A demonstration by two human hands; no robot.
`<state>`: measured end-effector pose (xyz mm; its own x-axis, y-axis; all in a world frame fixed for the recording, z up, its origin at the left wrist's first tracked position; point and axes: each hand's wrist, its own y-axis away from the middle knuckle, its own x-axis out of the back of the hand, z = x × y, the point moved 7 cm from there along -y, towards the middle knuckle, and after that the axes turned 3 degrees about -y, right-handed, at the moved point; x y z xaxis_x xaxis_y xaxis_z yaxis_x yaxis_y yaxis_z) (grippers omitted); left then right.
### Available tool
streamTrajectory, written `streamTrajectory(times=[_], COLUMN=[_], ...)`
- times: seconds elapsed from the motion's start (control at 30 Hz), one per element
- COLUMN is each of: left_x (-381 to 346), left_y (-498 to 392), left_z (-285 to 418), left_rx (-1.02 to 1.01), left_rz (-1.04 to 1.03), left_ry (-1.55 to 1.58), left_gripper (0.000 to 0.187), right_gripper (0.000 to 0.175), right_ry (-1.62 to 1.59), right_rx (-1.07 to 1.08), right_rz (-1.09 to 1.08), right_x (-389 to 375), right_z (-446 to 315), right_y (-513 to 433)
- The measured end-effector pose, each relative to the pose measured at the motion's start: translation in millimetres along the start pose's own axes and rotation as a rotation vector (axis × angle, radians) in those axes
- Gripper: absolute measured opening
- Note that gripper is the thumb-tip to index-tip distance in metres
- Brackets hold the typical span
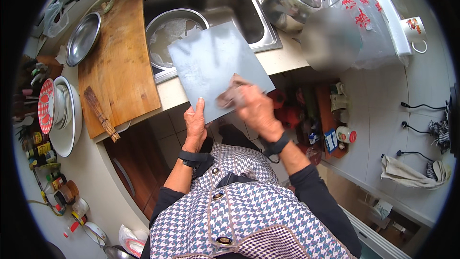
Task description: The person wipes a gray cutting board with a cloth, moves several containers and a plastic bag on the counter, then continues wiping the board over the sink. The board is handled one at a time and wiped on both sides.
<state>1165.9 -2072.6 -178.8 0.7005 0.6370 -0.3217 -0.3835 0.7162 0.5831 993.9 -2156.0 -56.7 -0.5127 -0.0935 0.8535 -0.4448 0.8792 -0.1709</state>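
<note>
A flat grey rectangular panel (215, 61), its material unclear, is tilted over the front edge of the sink. My left hand (196, 124) grips its lower left corner, thumb on the upper face. In my right hand (257, 109) is a bunched brownish cloth (231, 91), pressed against the panel's lower right part; the hand is slightly blurred. Behind the panel, a round metal basin (158, 39) of cloudy, foamy water stands in the stainless steel sink (248, 18). The panel hides part of the basin's rim.
Left of the sink lies a wooden board (118, 61) with a straw brush (100, 115) and a metal bowl (83, 39). Stacked dishes sit in a white enamel basin (68, 140). A metal kettle (291, 3) stands right of the sink. Lower right, a shelf holds a red-lidded jar (346, 135).
</note>
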Motion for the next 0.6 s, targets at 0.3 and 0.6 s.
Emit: streamTrajectory(times=[0.3,0.6], left_x=[10,28], left_y=[-8,0], left_z=[17,18], left_rx=[0.0,-0.145], left_rz=[0.047,-0.005], left_ry=[-0.139,-0.159], left_gripper=[0.032,0.03], right_gripper=[0.031,0.03], right_ry=[0.065,0.219], right_rx=[0.1,-0.135], right_rz=[-0.051,-0.03], right_x=[-4,60], right_z=[22,104], right_y=[-7,-80])
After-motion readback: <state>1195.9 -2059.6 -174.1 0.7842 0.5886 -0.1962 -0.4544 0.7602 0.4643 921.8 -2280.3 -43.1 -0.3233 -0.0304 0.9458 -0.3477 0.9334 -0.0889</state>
